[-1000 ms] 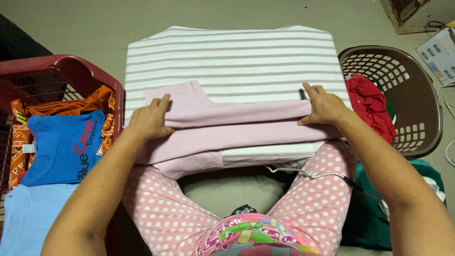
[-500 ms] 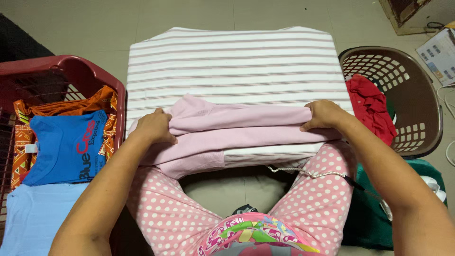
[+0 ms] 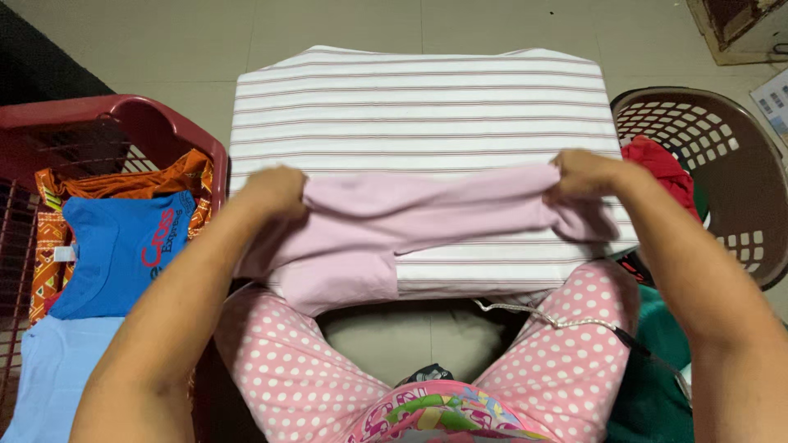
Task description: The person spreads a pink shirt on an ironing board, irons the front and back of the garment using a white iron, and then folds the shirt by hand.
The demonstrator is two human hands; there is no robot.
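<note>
over striped board (image 3: 423, 98), pink garment (image 3: 427, 215) stretched left-right; left hand (image 3: 275, 190), right hand (image 3: 587, 174) clenched on its ends.

My left hand (image 3: 275, 190) and right hand (image 3: 584, 174) grip the pink garment (image 3: 410, 221) (partly folded) over the striped board (image 3: 423, 98), between two baskets.
</note>
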